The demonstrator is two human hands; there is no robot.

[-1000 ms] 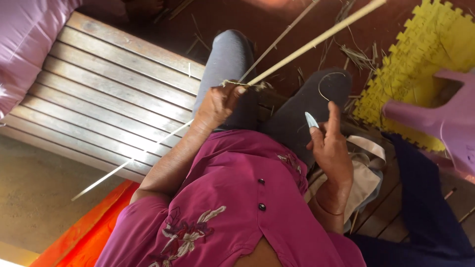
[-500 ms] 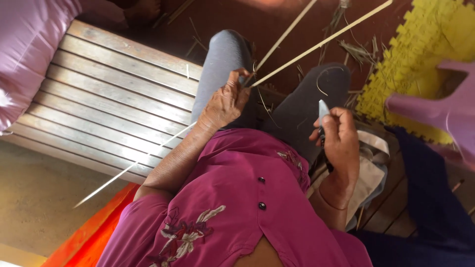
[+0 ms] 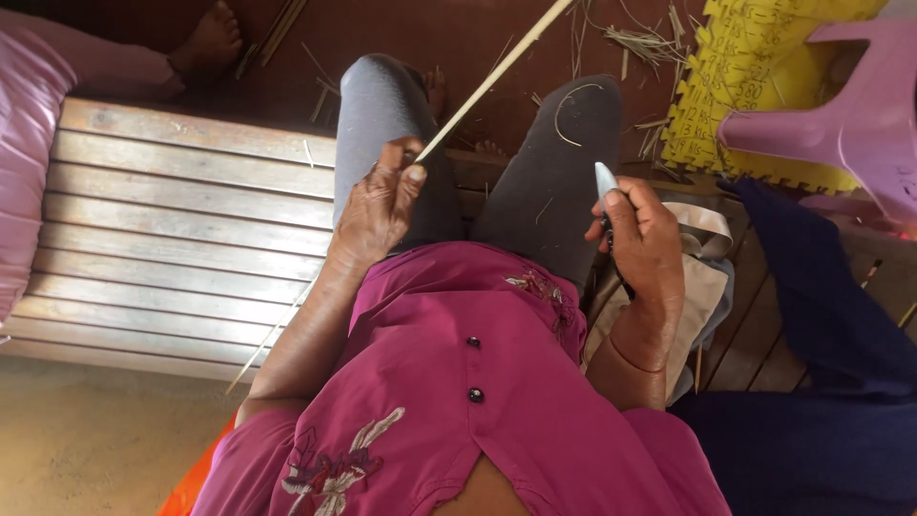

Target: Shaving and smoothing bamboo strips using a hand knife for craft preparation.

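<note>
My left hand [image 3: 375, 203] grips a long thin bamboo strip [image 3: 492, 76] over my left knee. The strip runs up to the top edge and its tail pokes out behind my forearm over the bench. My right hand [image 3: 643, 239] holds a small knife [image 3: 604, 182] with its pale blade pointing up, beside my right knee. The two hands are apart, and the blade does not touch the strip. I sit in a magenta shirt and grey leggings.
A slatted wooden bench [image 3: 172, 239] lies at the left with a pink cushion [image 3: 29, 143] at its end. Another person's bare foot [image 3: 210, 38] rests at top left. A yellow foam mat [image 3: 755, 86], a pink plastic stool [image 3: 841, 115], dark blue cloth [image 3: 821, 382] and scattered shavings [image 3: 640, 38] lie at the right.
The view tilted down and nearer. My left hand slid along the strip and turned it steeper. A second strip left the view. My right hand with the knife dropped slightly.
</note>
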